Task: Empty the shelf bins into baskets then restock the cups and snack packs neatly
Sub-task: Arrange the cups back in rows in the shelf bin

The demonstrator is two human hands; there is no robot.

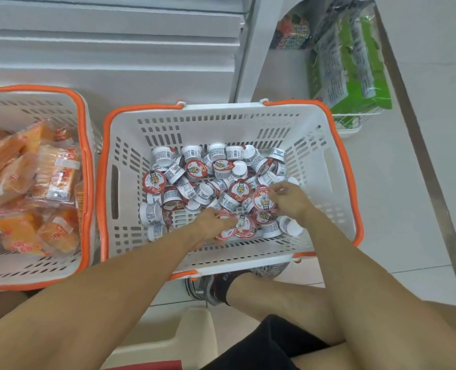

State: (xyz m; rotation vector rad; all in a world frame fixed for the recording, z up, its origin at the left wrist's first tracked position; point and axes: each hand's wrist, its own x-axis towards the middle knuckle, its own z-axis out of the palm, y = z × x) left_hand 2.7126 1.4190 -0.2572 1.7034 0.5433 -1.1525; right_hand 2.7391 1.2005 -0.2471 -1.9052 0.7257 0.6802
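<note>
Both hands reach down into a white slotted plastic basket with orange rim and handles [130,145] that sits on the pale tiled floor [435,182]. The basket holds a loose heap of small white plastic cups with red tiger-print foil lids [195,169], some upright, some on their sides, some upside down.

The left hand [212,225] lies at the near edge of the heap, its fingers curled over a cluster of red-lidded cups [244,227] stacked against each other; how many it grips cannot be told. The right hand [288,197] is just beyond and to the right of the left hand, fingers bent and pinching the edge of 1 red-lidded cup [261,197] that faces up.

To the left of the left hand stands a second white basket with an orange rim [85,156], filled with orange snack packs in clear wrappers [29,177]. Beyond the right hand, past the basket's far corner, a white wire rack [355,124] holds green packets [355,70]. White shelf panels [109,49] rise beyond both hands. Near the wrists, a grey shoe with a black sock [213,288] shows under the basket's near rim.
</note>
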